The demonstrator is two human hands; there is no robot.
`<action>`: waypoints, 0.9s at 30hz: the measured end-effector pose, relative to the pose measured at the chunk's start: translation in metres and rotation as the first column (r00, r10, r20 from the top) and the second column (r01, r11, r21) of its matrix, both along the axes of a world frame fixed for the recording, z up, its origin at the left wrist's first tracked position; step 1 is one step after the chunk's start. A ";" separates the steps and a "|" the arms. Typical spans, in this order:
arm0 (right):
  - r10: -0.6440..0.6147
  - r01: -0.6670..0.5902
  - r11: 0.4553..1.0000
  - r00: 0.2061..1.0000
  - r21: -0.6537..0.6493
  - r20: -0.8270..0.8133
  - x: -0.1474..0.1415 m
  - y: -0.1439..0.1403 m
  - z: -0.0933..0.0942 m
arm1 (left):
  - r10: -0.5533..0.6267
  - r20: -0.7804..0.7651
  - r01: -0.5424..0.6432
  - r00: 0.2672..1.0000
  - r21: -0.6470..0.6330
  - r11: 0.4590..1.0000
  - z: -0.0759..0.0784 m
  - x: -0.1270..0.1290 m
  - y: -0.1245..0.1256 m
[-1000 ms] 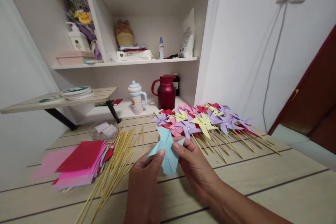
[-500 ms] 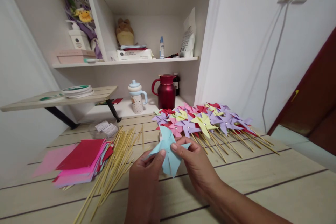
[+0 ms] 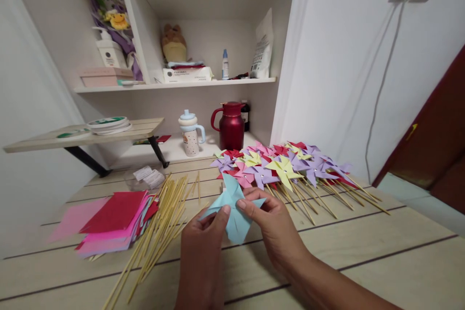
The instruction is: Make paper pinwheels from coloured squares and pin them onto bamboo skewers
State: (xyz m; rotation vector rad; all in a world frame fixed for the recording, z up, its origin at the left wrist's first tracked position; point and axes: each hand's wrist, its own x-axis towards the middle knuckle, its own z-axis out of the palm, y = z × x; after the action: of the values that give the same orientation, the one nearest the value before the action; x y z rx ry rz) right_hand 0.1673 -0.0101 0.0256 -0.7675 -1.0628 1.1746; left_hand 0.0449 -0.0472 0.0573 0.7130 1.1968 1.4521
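A light blue paper pinwheel [image 3: 235, 225] is held above the table between my two hands, its pointed blades spread out. My left hand [image 3: 207, 232] grips it from the left, thumb pressed on the paper near the middle. From the right, my right hand [image 3: 267, 213] pinches it, thumb on the front and fingers behind. No stick shows on this pinwheel. Just beyond my right hand lie finished pinwheels [image 3: 285, 170] on sticks, in purple, yellow, pink and red. Left of my hands are loose bamboo sticks [image 3: 160, 232] and a stack of coloured paper sheets [image 3: 114, 213].
A clear container [image 3: 147, 178] with white packets stands behind the paper. A small raised shelf [image 3: 145, 128] on black legs holds plates. Further back are a cup [image 3: 190, 138] and a red thermos jug [image 3: 231, 128], below a cabinet shelf [image 3: 214, 83].
The hands and the blue pinwheel keep nearly the same pose. The whole view has shifted slightly.
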 end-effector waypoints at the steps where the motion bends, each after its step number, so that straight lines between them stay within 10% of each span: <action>1: 0.003 -0.003 1.000 1.000 0.005 0.013 0.000 0.000 0.000 | 0.004 -0.007 -0.004 1.000 0.000 1.000 0.001 0.000 0.000; 27: 0.073 -0.070 0.996 0.996 -0.057 0.060 0.002 -0.004 0.002 | 0.050 -0.087 -0.048 0.995 0.017 0.999 0.000 0.002 0.002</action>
State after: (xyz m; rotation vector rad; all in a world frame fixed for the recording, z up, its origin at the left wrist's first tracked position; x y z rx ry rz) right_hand 0.1695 -0.0145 0.0276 -0.8183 -1.1209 1.2521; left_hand 0.0474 -0.0448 0.0570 0.7684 1.2794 1.4846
